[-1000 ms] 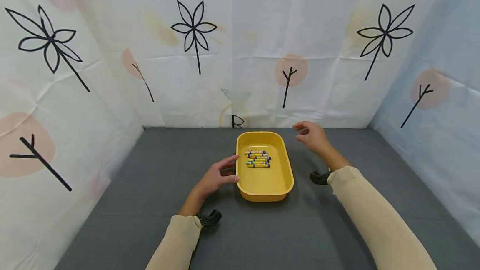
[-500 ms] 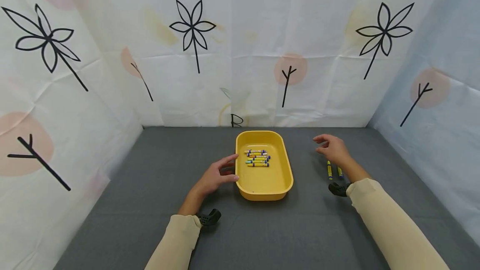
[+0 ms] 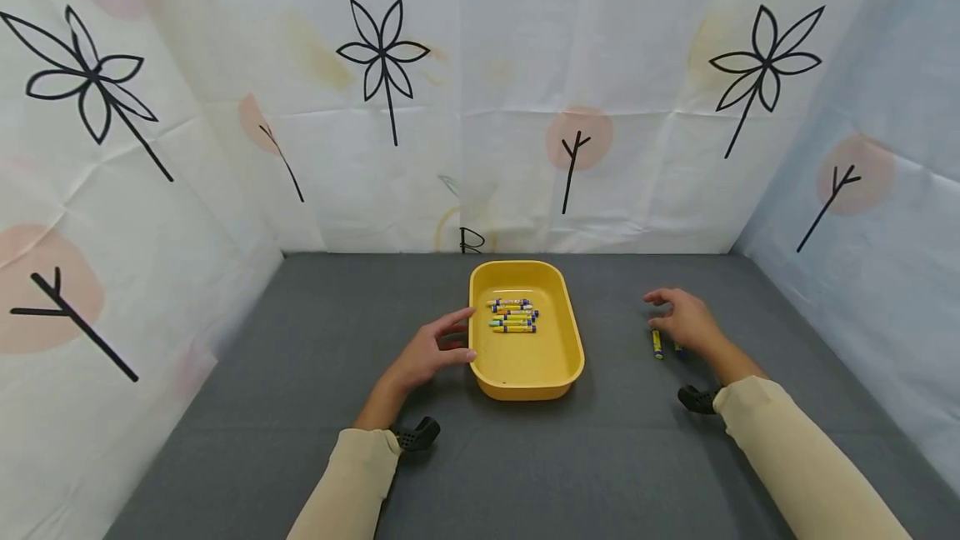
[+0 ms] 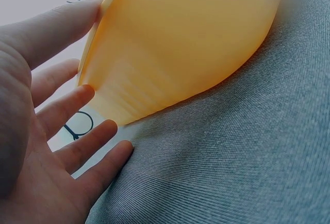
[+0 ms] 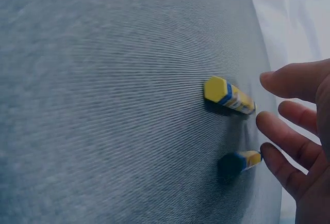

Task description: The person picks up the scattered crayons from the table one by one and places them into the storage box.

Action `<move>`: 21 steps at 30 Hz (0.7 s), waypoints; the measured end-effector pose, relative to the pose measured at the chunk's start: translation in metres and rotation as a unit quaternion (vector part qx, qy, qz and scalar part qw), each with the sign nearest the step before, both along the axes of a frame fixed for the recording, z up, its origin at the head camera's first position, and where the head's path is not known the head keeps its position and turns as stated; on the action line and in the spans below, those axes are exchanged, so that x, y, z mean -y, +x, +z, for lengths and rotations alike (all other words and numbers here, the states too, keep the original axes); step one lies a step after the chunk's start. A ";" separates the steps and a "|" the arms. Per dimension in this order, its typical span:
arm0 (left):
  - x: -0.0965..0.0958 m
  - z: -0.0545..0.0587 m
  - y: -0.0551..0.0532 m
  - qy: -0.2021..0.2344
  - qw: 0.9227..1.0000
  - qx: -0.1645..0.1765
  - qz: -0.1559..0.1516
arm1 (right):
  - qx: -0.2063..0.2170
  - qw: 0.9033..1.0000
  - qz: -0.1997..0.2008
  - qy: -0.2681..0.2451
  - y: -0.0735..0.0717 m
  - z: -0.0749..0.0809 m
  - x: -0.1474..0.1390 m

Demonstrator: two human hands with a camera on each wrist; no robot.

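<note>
My left hand [image 3: 422, 357] is at the left side of a yellow plastic tray [image 3: 528, 369], fingers extended. In the left wrist view its thumb touches the tray's rim, the other fingers spread along the outer wall. Several crayons [image 3: 514, 316] with yellow and blue wrappers lie side by side in the tray. My right hand [image 3: 687, 322] hovers over two loose crayons on the table, thumb and fingers apart. One is a yellow crayon [image 5: 232, 96]; the other is a dark-tipped crayon [image 5: 249, 160]. Nothing is between the thumb and fingers. From the head view, the hand partly covers both.
A dark grey cloth [image 3: 360, 298] covers the table. White fabric walls [image 3: 510, 40] with plant drawings close off the back and both sides. A black strap device [image 3: 416, 435] sits on the left wrist, another wrist device [image 3: 697, 400] on the right.
My right hand has moved right and toward me, away from the tray and over the loose crayons. The left hand stays at the tray's side.
</note>
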State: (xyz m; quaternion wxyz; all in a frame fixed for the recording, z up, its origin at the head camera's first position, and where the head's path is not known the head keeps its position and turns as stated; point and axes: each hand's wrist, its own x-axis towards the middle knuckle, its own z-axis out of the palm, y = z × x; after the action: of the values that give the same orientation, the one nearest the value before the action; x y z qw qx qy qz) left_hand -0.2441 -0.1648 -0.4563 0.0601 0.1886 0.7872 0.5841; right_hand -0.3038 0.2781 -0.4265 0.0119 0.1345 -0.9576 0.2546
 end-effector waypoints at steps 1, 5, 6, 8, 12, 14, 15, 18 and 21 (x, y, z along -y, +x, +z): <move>0.000 0.000 0.000 -0.001 1.000 -0.001 0.000 | 0.000 1.000 0.004 0.004 0.000 0.000 0.001; -0.001 0.000 0.000 -0.001 1.000 0.002 0.001 | 0.002 0.999 0.022 0.040 0.004 -0.001 0.004; -0.001 0.000 -0.001 0.002 1.000 0.007 -0.001 | 0.004 0.999 0.024 0.049 0.005 -0.002 0.005; -0.001 0.004 0.002 0.005 1.000 0.009 -0.006 | 0.010 0.998 0.026 0.065 0.007 -0.001 0.007; 0.000 0.005 0.003 -0.001 1.000 0.009 0.001 | 0.015 0.997 0.028 0.066 0.012 0.001 0.011; 0.000 0.001 0.001 -0.006 1.000 0.004 0.011 | 0.011 0.998 0.034 0.059 0.015 0.000 0.012; 0.000 0.001 0.001 -0.007 1.000 0.004 0.011 | 0.006 0.998 0.038 0.054 0.015 -0.001 0.012; 0.000 0.000 0.000 -0.005 1.000 0.006 0.009 | -0.007 0.998 0.054 0.039 0.017 -0.003 0.012; 0.000 -0.001 0.000 -0.002 1.000 0.006 0.004 | -0.013 0.998 0.062 0.022 0.019 -0.005 0.012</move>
State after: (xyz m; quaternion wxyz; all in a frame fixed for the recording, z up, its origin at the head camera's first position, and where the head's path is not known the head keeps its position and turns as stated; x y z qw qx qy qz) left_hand -0.2446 -0.1649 -0.4568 0.0630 0.1820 0.7889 0.5835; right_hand -0.2851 0.2656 -0.4311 0.0058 0.1967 -0.9526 0.2319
